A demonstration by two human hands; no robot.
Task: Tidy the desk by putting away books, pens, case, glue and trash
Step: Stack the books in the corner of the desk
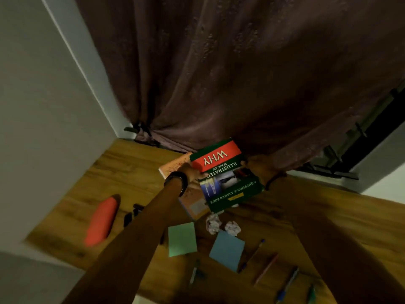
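Head view, dim and smeared by motion. Hard to make out: small dark bits (131,215) beside the left forearm, partly hidden by it. Orange book (194,204) mostly covered by the green book (228,178). Green pen (310,293) cut off near the lower frame edge. Fingers of both hands largely hidden behind the green book.

Desk (122,172) shut in by a wall (43,95) on the left and a curtain (219,73) along the far edge; bare wood open to the right. Between the forearms lie two paper balls (212,223), a green pad (182,239), a blue pad (226,249) and scattered pens (266,268). Red case (102,220) well apart, far left.

Left hand (192,172) clasps the green book's left edge, right hand (255,170) its right edge. Held tilted, cover up, over the orange book, just before the curtain.
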